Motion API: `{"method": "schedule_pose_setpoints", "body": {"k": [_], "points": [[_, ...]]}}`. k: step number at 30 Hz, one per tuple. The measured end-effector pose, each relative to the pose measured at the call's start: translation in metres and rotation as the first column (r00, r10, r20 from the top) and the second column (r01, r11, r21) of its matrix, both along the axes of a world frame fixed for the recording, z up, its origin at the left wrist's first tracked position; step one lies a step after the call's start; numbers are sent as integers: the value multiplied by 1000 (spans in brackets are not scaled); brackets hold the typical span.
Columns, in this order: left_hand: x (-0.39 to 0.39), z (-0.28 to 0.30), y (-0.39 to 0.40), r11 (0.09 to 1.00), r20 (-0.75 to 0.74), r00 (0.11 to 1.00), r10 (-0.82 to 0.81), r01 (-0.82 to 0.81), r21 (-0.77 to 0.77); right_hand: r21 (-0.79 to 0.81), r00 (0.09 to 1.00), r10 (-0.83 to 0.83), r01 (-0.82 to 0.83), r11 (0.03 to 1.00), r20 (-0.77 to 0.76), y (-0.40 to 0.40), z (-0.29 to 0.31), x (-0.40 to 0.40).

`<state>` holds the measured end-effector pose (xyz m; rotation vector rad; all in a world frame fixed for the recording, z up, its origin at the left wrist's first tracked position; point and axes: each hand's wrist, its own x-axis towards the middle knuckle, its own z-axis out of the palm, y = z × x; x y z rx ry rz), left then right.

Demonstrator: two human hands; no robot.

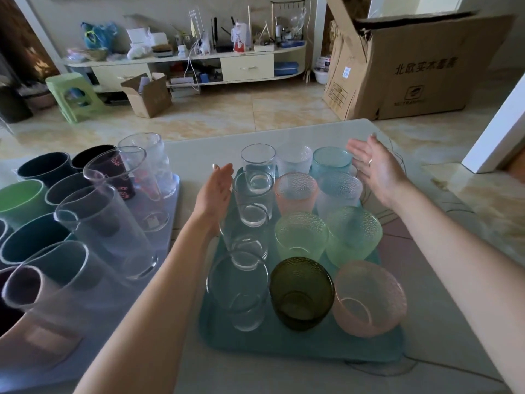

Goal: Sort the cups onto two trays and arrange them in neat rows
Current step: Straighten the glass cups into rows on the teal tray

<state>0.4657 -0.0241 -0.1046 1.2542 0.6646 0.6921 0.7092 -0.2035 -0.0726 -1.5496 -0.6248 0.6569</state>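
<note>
Glass and plastic already sit apart, so I judge the sorting itself to be nearly finished. On the teal tray [298,345] in the lower middle of the frame my glass cups stand in three rows running away from me: clear tumblers [252,194] down the left side, then dimpled ones in pink, pale green and dark olive [301,291] down the middle, and blue, green and a pink cup [369,297] down the right. I count about twelve there, all upright.

At the left of the frame the pale tray [173,211] carries the taller cups: dark blue, green and frosted ones, with clear tall tumblers [105,228] among them. They look more crowded, and the wide lens bends them, so I cannot tell how straight those rows are.

My left hand [216,191] is flat with fingers straight, just beside the left row of tumblers, holding nothing. My right hand [375,169] is spread open too, near the blue cup [331,160] at the far right corner. I see no loose cups on the surface [431,331]. What seems left is squaring up the rows, mostly on the left tray.
</note>
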Motion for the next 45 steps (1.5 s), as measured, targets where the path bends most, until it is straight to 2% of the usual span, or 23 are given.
{"method": "schedule_pose_setpoints", "body": {"k": [4,7,10,14,18,23,27,30,36,41,45], "points": [[28,3,34,1000,-11,1000,-10,10,-6,-33,998,61,-62,998,-35,22,1,22],[48,4,62,989,15,990,-142,143,-33,45,961,211,-206,978,-179,41,-1,41],[62,4,82,945,24,948,-319,320,-67,113,872,374,-356,928,-316,56,-5,55],[76,8,94,878,26,884,-467,467,-101,208,713,534,-499,842,-453,72,-9,65],[81,11,90,852,35,859,-511,511,-116,239,558,647,-632,738,-520,83,-16,63],[87,17,78,810,-8,820,-572,563,-164,274,495,666,-648,711,-558,83,-19,62],[88,16,75,801,-17,814,-580,567,-192,339,391,724,-690,639,-568,79,-23,62],[87,15,74,795,-8,808,-590,579,-182,345,372,739,-707,617,-561,77,-24,59],[86,17,69,816,8,831,-556,548,-185,340,434,708,-659,671,-557,72,-25,55],[81,16,66,824,-1,837,-547,538,-177,358,370,742,-699,619,-560,69,-23,49],[78,15,63,829,-4,843,-538,528,-184,354,374,746,-705,615,-552,66,-22,44]]}}
